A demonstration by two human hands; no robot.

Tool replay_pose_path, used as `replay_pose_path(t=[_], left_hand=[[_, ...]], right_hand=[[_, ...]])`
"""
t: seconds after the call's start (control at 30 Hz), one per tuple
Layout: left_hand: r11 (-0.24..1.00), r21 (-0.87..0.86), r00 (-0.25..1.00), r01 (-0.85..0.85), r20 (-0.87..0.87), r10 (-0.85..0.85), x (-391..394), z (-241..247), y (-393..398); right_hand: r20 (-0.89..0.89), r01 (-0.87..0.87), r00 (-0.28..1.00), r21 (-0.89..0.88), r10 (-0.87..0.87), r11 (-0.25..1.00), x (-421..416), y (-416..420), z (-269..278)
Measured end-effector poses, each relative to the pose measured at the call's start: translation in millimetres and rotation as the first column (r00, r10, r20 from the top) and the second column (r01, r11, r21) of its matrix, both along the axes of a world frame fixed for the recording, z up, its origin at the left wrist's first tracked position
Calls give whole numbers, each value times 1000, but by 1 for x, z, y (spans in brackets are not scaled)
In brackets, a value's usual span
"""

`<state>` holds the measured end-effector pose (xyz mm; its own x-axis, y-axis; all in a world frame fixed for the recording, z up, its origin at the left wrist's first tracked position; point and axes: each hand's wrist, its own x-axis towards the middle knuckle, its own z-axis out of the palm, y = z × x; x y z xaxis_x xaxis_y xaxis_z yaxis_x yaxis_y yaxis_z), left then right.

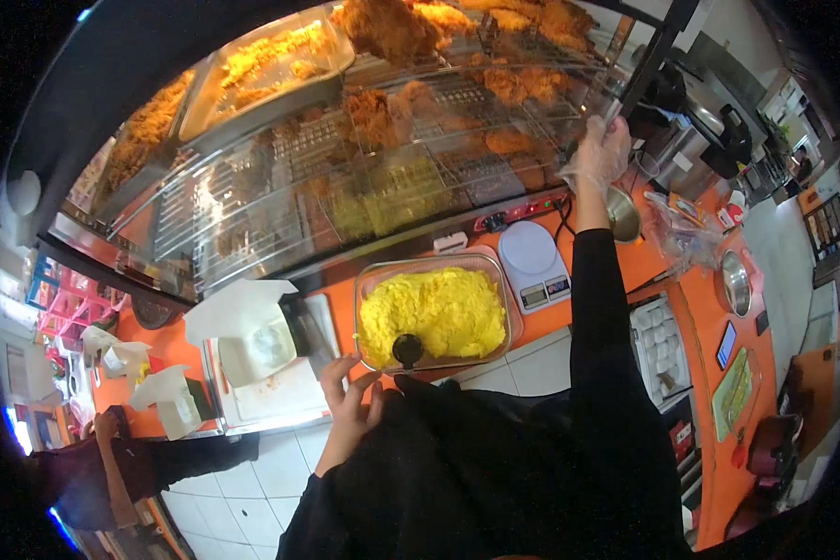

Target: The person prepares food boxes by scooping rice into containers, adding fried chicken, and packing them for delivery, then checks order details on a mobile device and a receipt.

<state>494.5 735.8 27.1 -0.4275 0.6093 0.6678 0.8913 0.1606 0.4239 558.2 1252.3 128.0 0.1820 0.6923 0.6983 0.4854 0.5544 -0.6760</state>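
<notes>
My right hand (598, 150), in a clear plastic glove, reaches up to the right end of a lit glass display case (455, 185). Its fingers close around the upright edge of the case's glass door (612, 112). Low in front of me, my left hand (350, 402) is bare and holds nothing, its fingers apart. Just beyond it, a clear rectangular container (514, 329) holds a mound of soft yellow food (434, 308). A black round-ended utensil (407, 350) rests at the mound's near side. Left of the container stands an open white takeaway box (241, 350) with something wrapped in clear film inside.
Fried pieces (371, 115) and a metal tray (266, 105) are behind the glass. A digital kitchen scale (532, 255) sits beside the container. Metal bowls (736, 280) and a phone (726, 345) lie to the right. At far left a co-worker's arm (112, 469) shows near more open boxes (175, 402).
</notes>
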Motion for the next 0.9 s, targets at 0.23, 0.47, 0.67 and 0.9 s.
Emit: replay_pose_path(t=[0.23, 0.47, 0.67, 0.9], left_hand=[[1000, 0, 998, -17, 65, 17, 8, -3, 22], [998, -20, 997, -56, 49, 57, 17, 0, 33], [993, -15, 992, -114, 48, 115, 32, -16, 30], [984, 20, 981, -178, 88, 175, 39, -20, 25]], right_hand=[[-134, -535, 844, -158, 519, 830, -12, -74, 1], [499, -371, 799, -34, 337, 928, -47, -47, 29], [609, -352, 768, 144, 198, 925, -95, -10, 18], [750, -160, 643, -66, 155, 985, -119, -12, 37]])
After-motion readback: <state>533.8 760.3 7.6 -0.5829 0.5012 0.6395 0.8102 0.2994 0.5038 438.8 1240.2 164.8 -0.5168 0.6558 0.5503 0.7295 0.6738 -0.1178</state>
